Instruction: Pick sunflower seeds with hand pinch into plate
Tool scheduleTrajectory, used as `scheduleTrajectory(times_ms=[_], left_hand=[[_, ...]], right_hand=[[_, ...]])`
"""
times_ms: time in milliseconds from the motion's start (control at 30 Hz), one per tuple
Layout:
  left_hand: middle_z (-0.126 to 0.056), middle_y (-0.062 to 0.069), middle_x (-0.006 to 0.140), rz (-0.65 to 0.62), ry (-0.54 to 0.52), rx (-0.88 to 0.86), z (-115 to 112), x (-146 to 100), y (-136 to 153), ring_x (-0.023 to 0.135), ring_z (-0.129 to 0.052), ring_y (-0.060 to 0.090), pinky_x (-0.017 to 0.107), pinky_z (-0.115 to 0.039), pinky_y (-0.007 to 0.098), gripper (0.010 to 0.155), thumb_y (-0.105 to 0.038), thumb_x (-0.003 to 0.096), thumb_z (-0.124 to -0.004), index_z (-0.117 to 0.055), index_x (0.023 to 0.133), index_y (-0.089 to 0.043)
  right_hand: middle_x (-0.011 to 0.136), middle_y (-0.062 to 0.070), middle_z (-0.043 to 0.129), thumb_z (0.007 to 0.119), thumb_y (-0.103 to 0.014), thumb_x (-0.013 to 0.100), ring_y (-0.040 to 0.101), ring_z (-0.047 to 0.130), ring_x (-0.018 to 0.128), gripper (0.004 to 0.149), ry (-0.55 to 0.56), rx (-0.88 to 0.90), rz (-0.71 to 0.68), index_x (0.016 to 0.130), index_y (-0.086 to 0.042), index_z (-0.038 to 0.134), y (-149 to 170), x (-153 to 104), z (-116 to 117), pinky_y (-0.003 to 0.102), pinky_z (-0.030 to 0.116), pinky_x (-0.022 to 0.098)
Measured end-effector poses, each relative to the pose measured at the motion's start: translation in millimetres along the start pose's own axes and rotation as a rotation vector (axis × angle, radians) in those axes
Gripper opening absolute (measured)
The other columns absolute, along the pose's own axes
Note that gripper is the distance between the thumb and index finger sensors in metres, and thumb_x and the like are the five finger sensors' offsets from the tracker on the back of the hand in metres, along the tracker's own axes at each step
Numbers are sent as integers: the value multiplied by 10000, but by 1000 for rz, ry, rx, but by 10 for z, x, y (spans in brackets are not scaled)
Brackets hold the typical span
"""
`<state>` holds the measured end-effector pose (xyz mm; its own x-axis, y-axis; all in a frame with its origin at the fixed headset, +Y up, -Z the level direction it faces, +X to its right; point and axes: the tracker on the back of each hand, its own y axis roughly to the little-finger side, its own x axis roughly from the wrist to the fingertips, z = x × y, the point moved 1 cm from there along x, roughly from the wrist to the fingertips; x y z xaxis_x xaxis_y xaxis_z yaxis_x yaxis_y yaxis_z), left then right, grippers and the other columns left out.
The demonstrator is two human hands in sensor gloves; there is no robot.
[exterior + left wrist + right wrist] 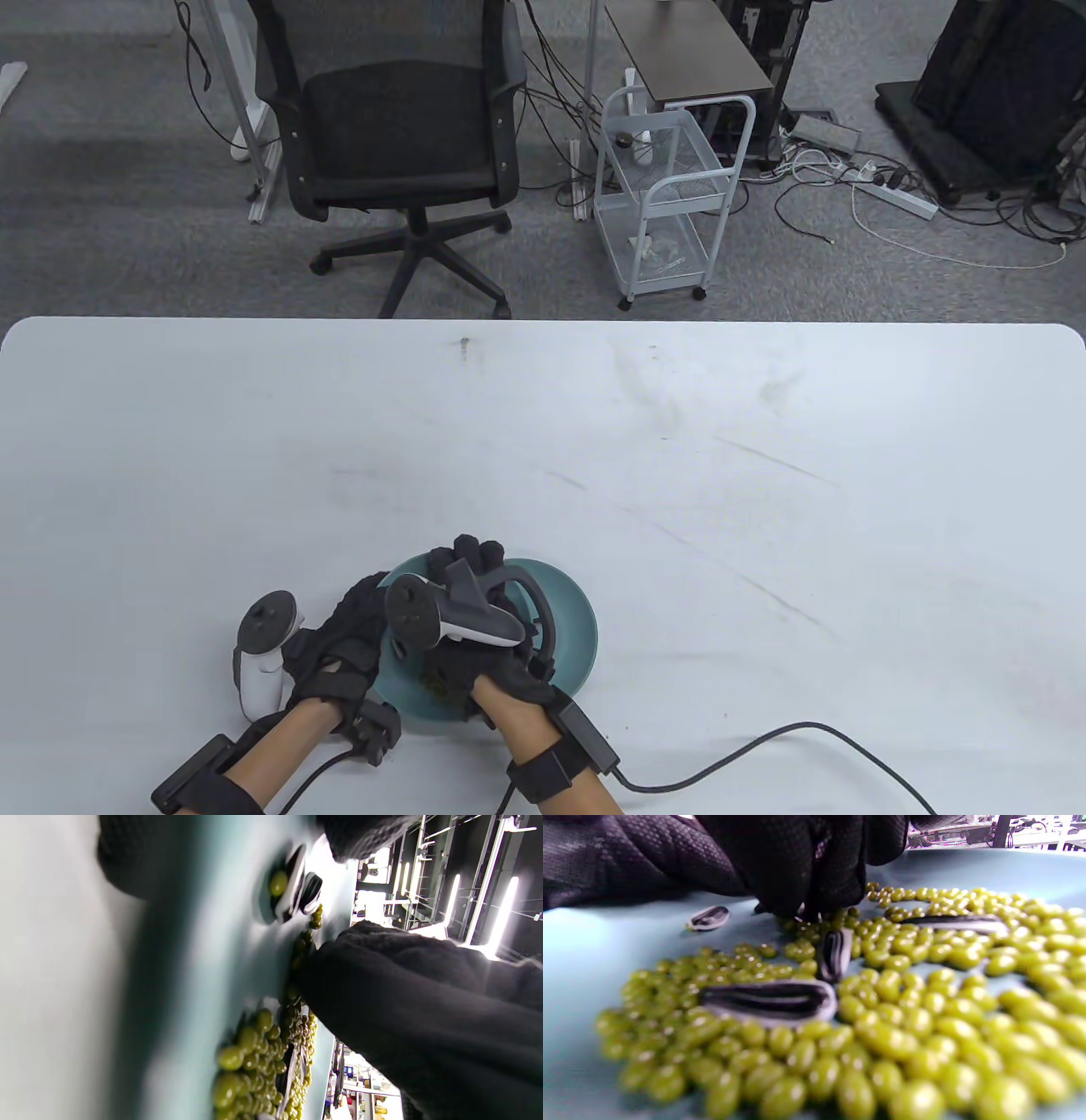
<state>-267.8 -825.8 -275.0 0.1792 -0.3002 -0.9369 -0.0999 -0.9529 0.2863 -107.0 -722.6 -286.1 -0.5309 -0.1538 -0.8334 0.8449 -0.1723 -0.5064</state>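
A teal plate (pixel 579 630) sits near the table's front edge and holds a heap of small green beans (pixel 882 1035) mixed with striped sunflower seeds (pixel 768 1001). More seeds lie at the heap's middle (pixel 835 952) and on bare plate (pixel 709 918). My right hand (pixel 467 564) is over the plate. Its fingertips (pixel 810 906) are pinched together and press into the beans; I cannot tell whether a seed is between them. My left hand (pixel 356 611) holds the plate's left rim (pixel 203 942), with one finger (pixel 123 853) against its outside.
The white table (pixel 679 475) stretches wide beyond the plate. A black cable (pixel 764 743) runs from my right wrist across the front right. An office chair (pixel 399 144) and a white wire cart (pixel 666 187) stand on the floor past the far edge.
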Motion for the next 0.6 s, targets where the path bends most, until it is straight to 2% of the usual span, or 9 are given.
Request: scheduleTrajectory(times_ms=[233, 333, 600], left_hand=[[-874, 78, 800, 3, -9, 6, 4, 1, 5, 433, -1014, 225, 354, -853, 364, 464, -422, 618, -634, -521, 1031, -243], [-873, 59, 805, 5, 3, -20, 17, 9, 13, 436, -1017, 213, 359, -856, 356, 464, -426, 623, -627, -512, 1035, -247], [-872, 68, 801, -1, -4, 7, 0, 7, 9, 432, -1014, 223, 354, -854, 362, 465, -417, 619, -627, -514, 1032, -237]], right_hand=[[1085, 331, 546, 911, -211, 518, 653, 417, 983, 366, 22, -33, 14, 775, 47, 876, -30, -11, 10, 786, 332, 652], [1097, 326, 528, 911, -210, 517, 652, 417, 986, 424, 37, -48, 22, 843, 48, 826, -28, -20, -2, 786, 329, 655], [1083, 309, 577, 885, -171, 525, 637, 459, 986, 366, 38, -26, -8, 806, 62, 866, -26, -12, 9, 779, 354, 659]])
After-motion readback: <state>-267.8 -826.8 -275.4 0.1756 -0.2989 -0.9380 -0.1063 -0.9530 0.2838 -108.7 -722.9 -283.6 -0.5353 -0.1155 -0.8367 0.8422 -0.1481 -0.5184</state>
